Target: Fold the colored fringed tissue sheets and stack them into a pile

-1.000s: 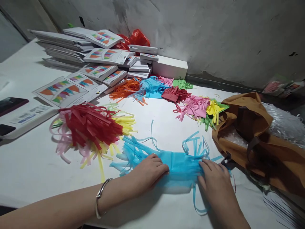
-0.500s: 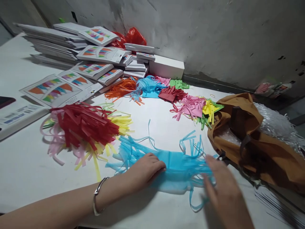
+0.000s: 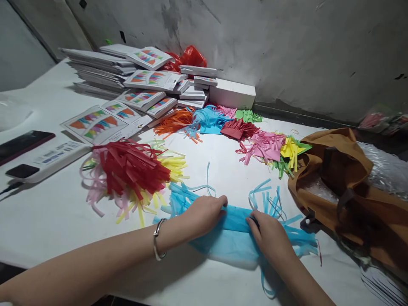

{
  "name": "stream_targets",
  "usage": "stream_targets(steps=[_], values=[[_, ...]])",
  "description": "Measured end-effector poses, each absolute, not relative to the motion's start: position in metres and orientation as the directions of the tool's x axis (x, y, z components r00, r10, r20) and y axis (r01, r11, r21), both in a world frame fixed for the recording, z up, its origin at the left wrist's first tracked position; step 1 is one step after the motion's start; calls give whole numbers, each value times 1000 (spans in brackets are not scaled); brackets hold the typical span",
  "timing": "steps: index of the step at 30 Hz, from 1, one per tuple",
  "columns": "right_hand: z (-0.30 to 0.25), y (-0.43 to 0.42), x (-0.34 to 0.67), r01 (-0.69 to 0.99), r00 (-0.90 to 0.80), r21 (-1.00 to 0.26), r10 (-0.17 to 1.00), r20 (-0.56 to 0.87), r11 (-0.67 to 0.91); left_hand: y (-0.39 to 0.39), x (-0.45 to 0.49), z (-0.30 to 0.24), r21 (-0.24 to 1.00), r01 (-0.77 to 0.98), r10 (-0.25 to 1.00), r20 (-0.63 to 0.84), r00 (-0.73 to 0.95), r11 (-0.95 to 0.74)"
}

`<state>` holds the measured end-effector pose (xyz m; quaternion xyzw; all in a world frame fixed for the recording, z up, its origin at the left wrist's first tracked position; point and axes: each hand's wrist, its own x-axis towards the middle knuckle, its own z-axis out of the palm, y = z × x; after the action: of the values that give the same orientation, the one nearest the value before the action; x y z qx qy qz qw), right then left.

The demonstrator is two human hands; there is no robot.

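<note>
A light blue tissue-paper tassel sheet (image 3: 232,246) lies spread on the white table in front of me, with cut fringe at both ends and a solid band in the middle. My left hand (image 3: 205,216), with a silver bangle on its wrist, pinches the upper edge of that band. On the right of the band, my right hand (image 3: 270,233) grips the same edge between thumb and fingers. The fingertips of both hands are partly hidden. Left of the blue sheet, a pile of fringed tissue paper has a red tassel (image 3: 130,168) on top, with yellow and pink strips beneath.
Fringed bundles, including an orange tassel (image 3: 175,121) and a pink tassel (image 3: 267,144), form a row behind. Printed white packs (image 3: 153,78) are stacked at the back left by a white box (image 3: 232,93). A phone (image 3: 28,144) lies left; a brown bag (image 3: 334,182) stands right.
My right hand has moved left from the fringe to the band's upper edge and closed on it. My left hand stays on the band. The view has turned slightly left.
</note>
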<state>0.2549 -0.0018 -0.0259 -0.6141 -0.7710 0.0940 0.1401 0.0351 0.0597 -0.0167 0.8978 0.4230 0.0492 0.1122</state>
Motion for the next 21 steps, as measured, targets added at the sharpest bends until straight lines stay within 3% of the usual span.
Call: stream_targets(steps=[6, 9, 11, 16, 18, 21], values=[[-30, 1, 249, 960, -126, -241, 987, 97, 146, 59, 38, -15, 176, 747, 764, 59, 642, -642], [-33, 1, 248, 969, -122, -202, 985, 118, 144, 50, 33, -7, 101, 591, 599, 182, 780, -801], [-35, 1, 248, 975, -117, -173, 983, 138, 141, 45, 29, -4, 59, 465, 468, 183, 865, -883], [-31, -4, 250, 992, -87, -68, 964, 252, 108, 44, 25, -15, 16, 409, 406, 163, 899, -912], [-25, -9, 249, 985, -149, -24, 909, 389, 172, 46, 25, -24, -4, 396, 387, 201, 900, -918], [-21, -16, 244, 881, -414, 13, 758, 504, 473, 49, 25, -31, 31, 396, 390, 255, 885, -918]])
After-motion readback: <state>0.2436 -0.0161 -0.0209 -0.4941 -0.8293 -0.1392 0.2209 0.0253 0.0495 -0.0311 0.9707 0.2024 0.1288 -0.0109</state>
